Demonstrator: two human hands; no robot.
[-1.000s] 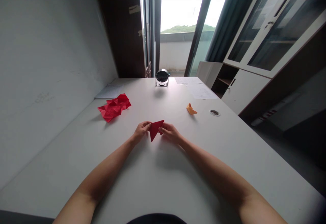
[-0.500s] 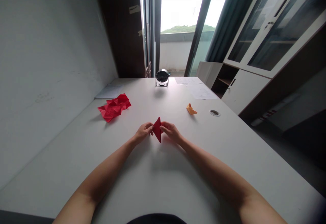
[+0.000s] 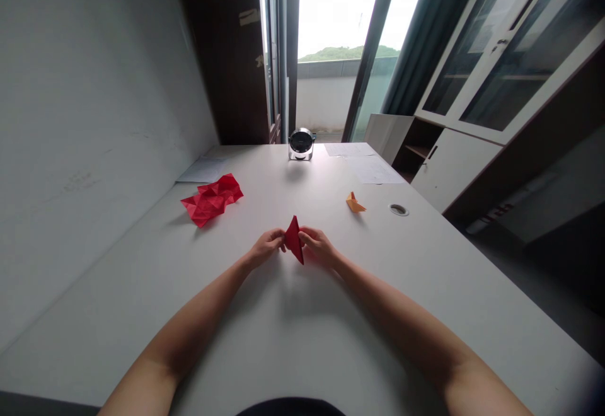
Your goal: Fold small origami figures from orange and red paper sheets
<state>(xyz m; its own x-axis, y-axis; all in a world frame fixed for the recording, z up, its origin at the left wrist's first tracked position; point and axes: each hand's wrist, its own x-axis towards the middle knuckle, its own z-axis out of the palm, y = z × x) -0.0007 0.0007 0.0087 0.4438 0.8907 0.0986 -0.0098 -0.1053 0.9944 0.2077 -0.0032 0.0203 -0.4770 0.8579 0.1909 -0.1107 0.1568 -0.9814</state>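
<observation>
The left hand (image 3: pixel 268 246) and right hand (image 3: pixel 320 246) hold the red folded paper (image 3: pixel 293 237) in small, nearly closed pinches over the white table (image 3: pixel 302 346). Its long side points away, far tip a bit left.

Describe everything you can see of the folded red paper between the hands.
The folded red paper looks matte, a compact shape with pointed ends. Its long edge slants slightly from top point to bottom point. Over the white table, the left hand holds its left side, the right hand its right. Finer creases are too small to tell.
</observation>
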